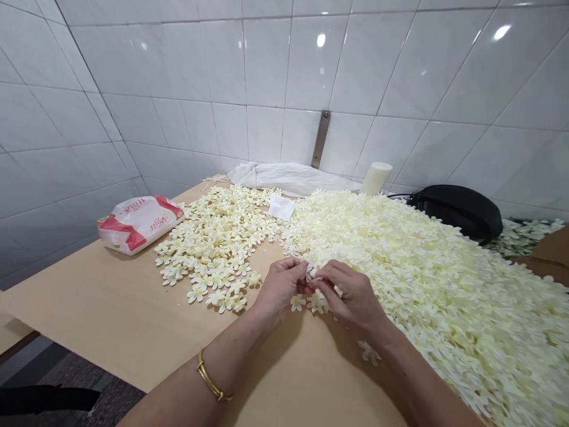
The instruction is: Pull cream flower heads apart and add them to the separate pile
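Both hands meet near the middle of the table, fingertips almost touching. Between them is a small white artificial flower (310,273), partly covered by the fingers. My left hand (284,284) pinches it from the left, and my right hand (349,290) grips its other side with thumb and forefinger. A few loose flowers (297,303) lie on the table just under the hands, and a single blossom (368,353) lies by my right wrist. A large heap of pale yellow-white flowers (444,279) spreads to the right. To the left lies a thinner spread of similar flowers (222,231).
A pink-and-white tissue pack (140,222) sits at the left of the wooden table (111,314). Behind the flowers are a white paper piece (281,207), white cloth (284,177), a cream cylinder (376,178) and a black case (460,210). Tiled walls stand behind.
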`<state>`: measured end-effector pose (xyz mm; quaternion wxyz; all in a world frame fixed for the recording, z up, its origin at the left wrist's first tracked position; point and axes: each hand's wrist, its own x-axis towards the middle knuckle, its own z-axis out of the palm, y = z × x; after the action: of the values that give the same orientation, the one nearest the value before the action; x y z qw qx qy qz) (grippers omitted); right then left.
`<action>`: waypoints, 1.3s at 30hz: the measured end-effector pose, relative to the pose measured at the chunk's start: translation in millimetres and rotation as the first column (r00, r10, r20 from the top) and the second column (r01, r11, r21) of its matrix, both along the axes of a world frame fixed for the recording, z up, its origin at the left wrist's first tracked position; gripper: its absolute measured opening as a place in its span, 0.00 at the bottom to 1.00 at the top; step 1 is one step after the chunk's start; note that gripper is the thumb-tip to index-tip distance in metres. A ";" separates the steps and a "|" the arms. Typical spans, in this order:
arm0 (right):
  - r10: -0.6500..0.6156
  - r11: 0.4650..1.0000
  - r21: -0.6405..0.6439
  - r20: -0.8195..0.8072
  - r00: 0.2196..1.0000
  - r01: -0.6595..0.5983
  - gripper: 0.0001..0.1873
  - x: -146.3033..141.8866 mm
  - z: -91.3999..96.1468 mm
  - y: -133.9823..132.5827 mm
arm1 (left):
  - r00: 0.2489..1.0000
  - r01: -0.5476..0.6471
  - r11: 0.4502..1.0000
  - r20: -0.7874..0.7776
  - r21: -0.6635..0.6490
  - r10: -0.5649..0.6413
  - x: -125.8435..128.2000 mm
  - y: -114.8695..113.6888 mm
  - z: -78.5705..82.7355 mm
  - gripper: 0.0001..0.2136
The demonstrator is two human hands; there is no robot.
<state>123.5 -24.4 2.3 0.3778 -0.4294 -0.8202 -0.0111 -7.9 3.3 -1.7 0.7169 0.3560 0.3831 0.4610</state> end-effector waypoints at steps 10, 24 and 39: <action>-0.392 0.899 0.240 0.069 0.917 0.366 0.10 9.5 -4.3 5.1 | 0.981 -0.088 0.978 -0.152 0.191 0.118 -6.1 8.8 1.4 0.13; 0.014 0.983 -0.180 0.263 0.965 0.035 0.07 -21.4 -13.1 -8.7 | 0.900 -0.233 0.913 -0.281 0.335 0.333 -17.1 18.2 1.6 0.08; -0.327 0.905 -0.373 -0.298 0.897 0.206 0.07 -10.6 0.9 -2.6 | 0.943 0.081 0.932 -0.329 0.354 0.043 -3.6 0.5 -0.6 0.06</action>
<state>112.9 -27.1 3.2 0.4360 -0.5914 -0.6610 0.1522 -11.5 3.8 -2.3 0.5686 0.5582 0.4030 0.4502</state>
